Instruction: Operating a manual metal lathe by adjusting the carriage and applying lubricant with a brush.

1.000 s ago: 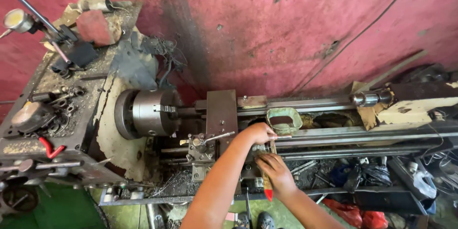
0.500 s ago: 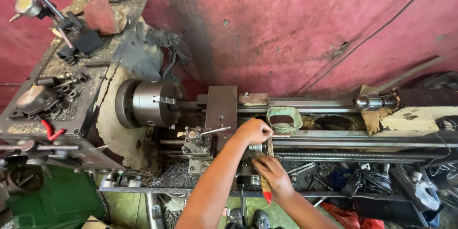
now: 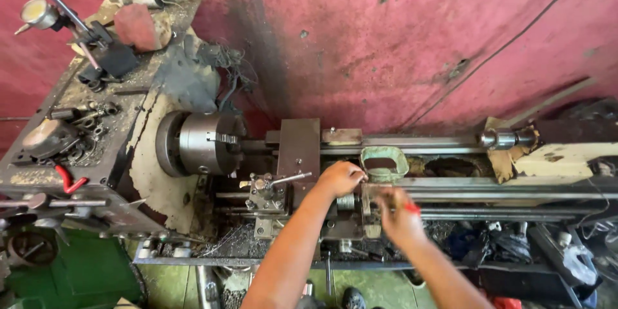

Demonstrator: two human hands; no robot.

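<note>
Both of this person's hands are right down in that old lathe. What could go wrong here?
The left hand rests on the carriage near the chuck; if that turned, fingers or forearm might be caught. Metal shavings under the bed could cut bare skin. The right hand, blurred, holds something red that could slip into the works.
</note>
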